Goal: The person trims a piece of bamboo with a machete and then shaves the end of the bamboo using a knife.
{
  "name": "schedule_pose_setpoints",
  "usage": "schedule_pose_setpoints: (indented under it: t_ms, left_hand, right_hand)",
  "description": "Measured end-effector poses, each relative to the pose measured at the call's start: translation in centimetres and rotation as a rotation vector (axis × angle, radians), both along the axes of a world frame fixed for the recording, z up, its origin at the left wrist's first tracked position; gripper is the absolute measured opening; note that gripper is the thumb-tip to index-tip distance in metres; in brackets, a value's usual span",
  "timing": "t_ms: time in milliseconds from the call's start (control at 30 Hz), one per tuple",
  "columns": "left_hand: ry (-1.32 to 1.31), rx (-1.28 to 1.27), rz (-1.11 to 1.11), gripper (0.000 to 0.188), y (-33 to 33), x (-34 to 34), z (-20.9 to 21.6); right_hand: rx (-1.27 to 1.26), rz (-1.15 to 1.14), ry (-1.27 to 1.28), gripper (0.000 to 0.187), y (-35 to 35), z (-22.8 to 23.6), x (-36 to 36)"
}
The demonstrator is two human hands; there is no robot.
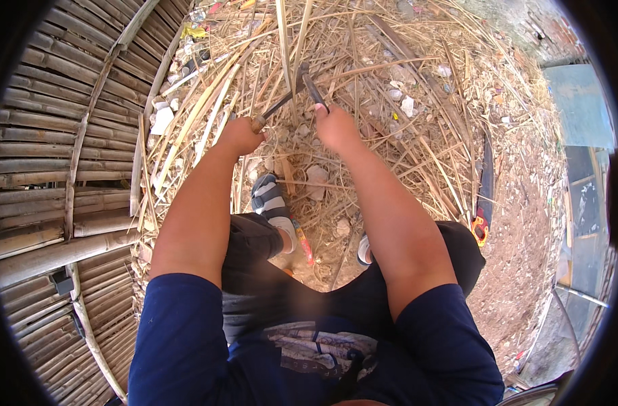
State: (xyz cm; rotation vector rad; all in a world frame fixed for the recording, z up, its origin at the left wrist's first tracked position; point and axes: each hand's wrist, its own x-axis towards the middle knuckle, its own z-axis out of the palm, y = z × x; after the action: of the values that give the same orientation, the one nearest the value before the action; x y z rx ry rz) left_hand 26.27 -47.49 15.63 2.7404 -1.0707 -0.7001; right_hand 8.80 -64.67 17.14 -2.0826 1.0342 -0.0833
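My left hand (241,137) is closed round the wooden handle of a knife (278,105), whose narrow dark blade slants up and to the right. In my right hand (336,128) is a dark rod-like tool (313,89), gripped at its lower end and leaning up to the left. The tips of the two tools come together near a split bamboo strip (284,47) that rises toward the top of the view. Whether they touch each other or the strip, I cannot tell. A second pale strip (301,42) stands close beside it.
Loose bamboo strips and shavings (417,128) litter the ground, with stones among them. A handsaw (485,177) with a red and orange handle lies at the right. Along the left runs a bamboo slat wall (65,128). My striped sandal (270,197) is below my left hand.
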Motion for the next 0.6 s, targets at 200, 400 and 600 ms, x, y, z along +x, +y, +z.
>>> schedule_pose_setpoints:
  t_ms: [200, 400, 600]
  left_hand:
    - [0.021, 0.046, 0.031, 0.062, -0.5, 0.0, 0.1]
    - [0.031, 0.062, 0.056, 0.059, -0.5, 0.1, 0.1]
    - [0.014, 0.047, 0.029, 0.057, 0.8, 1.3, -2.0]
  right_hand:
    - [-0.047, -0.076, -0.33, 0.046, 0.2, 4.4, 0.6]
    - [-0.06, -0.016, -0.097, 0.048, 1.1, -2.8, -0.7]
    - [0.107, 0.189, 0.317, 0.055, 0.4, -5.8, -2.0]
